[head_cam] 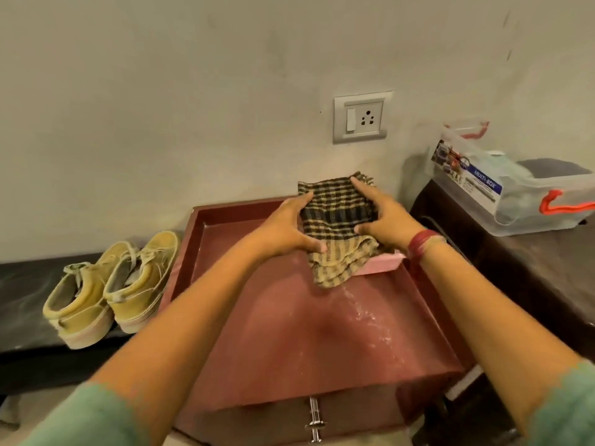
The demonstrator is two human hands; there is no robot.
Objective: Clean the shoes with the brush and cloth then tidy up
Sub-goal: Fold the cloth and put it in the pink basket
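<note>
Folding the cloth in the open drawer

The checked cloth (pixel 338 220), at the drawer's (pixel 289 333) far right over a pink brush (pixel 383 263), is pinched by left hand (pixel 283 226) and right hand (pixel 386 220), likely for storage; 2 shoes (pixel 109 284) sit left

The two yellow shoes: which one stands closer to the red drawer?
The right shoe of the pair; its side is next to the red drawer wall. The other shoe sits farther left, away from it.
</note>
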